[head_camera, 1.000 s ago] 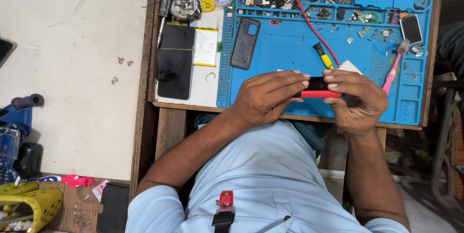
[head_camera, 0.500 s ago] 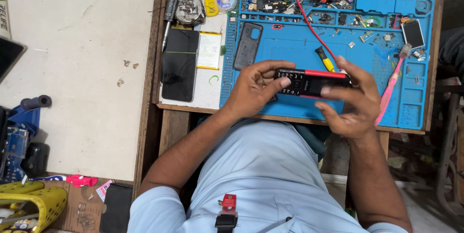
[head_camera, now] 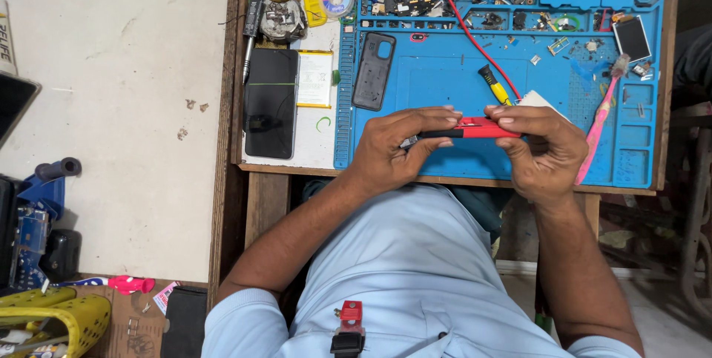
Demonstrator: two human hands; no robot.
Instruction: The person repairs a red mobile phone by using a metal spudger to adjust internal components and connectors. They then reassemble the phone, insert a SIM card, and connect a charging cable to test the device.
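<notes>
1. Both hands hold a slim red-and-black phone (head_camera: 466, 132) edge-on, above the front part of the blue repair mat (head_camera: 445, 83), just over the near edge of the wooden tray (head_camera: 236, 69).
2. Left hand (head_camera: 393, 146): fingers closed around the phone's left end, thumb underneath, fingertips on top. A small grey bit sticks out at that end; too small to tell what it is.
3. Right hand (head_camera: 545, 150): fingers curled and pinching the right end, fingertips on the red edge.
4. Handling, as a guess: the phone looks light, stiff and thin, with smooth sides that may slip. Likely fragile if twisted or dropped. Best held by the long edges or both ends, as now, not pressed on the flat face.
5. On the mat nearby: a dark phone back cover (head_camera: 373, 71), a yellow-handled screwdriver (head_camera: 494, 86), a red wire (head_camera: 467, 28), a pink brush (head_camera: 599, 128), and a small screen (head_camera: 632, 37) at the right.
6. Left of the mat: a black phone (head_camera: 271, 103) lying flat beside a white battery (head_camera: 315, 78).
7. Small parts fill the mat's top compartments.
</notes>
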